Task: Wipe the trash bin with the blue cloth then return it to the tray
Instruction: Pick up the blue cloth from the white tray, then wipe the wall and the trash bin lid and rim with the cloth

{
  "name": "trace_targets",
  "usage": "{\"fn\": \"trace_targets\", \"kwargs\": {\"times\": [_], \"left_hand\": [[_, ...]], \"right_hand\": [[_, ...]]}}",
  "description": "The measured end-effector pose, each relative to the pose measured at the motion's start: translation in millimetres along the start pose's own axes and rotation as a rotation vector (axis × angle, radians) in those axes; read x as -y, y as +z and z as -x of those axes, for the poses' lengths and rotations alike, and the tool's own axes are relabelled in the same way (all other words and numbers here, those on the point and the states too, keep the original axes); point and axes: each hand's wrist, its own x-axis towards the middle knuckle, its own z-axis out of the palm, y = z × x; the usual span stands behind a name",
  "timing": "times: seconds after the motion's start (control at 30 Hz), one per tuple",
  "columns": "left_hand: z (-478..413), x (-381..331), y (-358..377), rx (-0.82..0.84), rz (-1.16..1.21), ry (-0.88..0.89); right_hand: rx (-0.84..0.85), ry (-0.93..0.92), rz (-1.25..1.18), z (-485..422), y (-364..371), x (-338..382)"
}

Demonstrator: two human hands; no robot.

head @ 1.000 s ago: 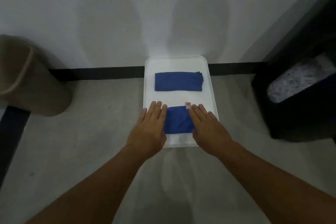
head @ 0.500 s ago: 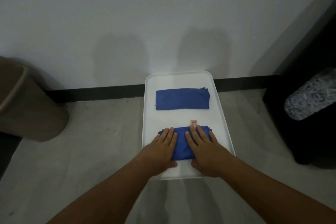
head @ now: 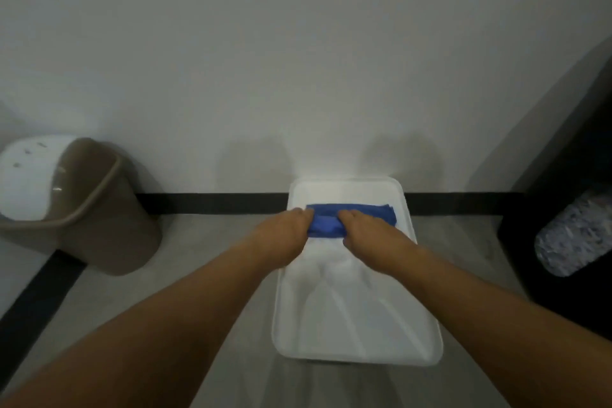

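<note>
On the tray [head: 357, 325], both hands [head: 281, 235] grip blue cloth [head: 326, 225].

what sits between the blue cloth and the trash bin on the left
Nothing visible. Both hands, left and right, already grip the blue cloth over the tray, and only bare floor lies between it and the trash bin.

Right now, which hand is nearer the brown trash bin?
Left. The left hand grips the blue cloth's bin-side end; the right hand sits further from the brown trash bin.

Plain white wall [head: 298, 60] meets a grey floor [head: 205, 242] along a black baseboard strip [head: 212, 203] (pretty dim lighting overall).
</note>
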Motion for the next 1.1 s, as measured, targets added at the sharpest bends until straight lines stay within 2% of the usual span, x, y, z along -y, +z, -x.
{"fn": "trace_targets", "kwargs": {"times": [0.13, 0.27, 0.37, 0.53, 0.67, 0.8, 0.97, 1.1], "left_hand": [[7.5, 9.9, -76.3, -0.165, 0.301, -0.148], [12.4, 38.3, -128.0, -0.266, 0.437, -0.165], [19.3, 71.2, -140.3, -0.346, 0.546, -0.166], [33.2, 135.8, -141.7, -0.437, 0.912, -0.219], [44.5, 194.0, -149.3, -0.282, 1.248, -0.189], [50.7, 262.1, -169.0, -0.133, 1.387, -0.085], [65.5, 357.3, -214.6, -0.086, 1.352, -0.009], [72.5, 405.7, -252.9, -0.006, 1.236, 0.020]], "right_hand": [[-0.070, -0.034, -0.346, -12.5, -47.2, 32.7], [-0.088, -0.100, -0.507, -32.0, -74.9, 64.4], [-0.029, -0.051, -0.647, -46.7, -78.8, 94.9], [0.195, 0.021, -0.937, -65.9, -74.8, 146.4], [0.364, -0.028, -1.039, -86.7, -72.8, 187.0], [0.417, 0.005, -1.099, -117.6, -65.8, 234.5], [0.411, 0.040, -1.215, -164.2, -43.6, 318.9], [0.423, 0.114, -1.197, -192.5, -33.4, 394.6]]}}
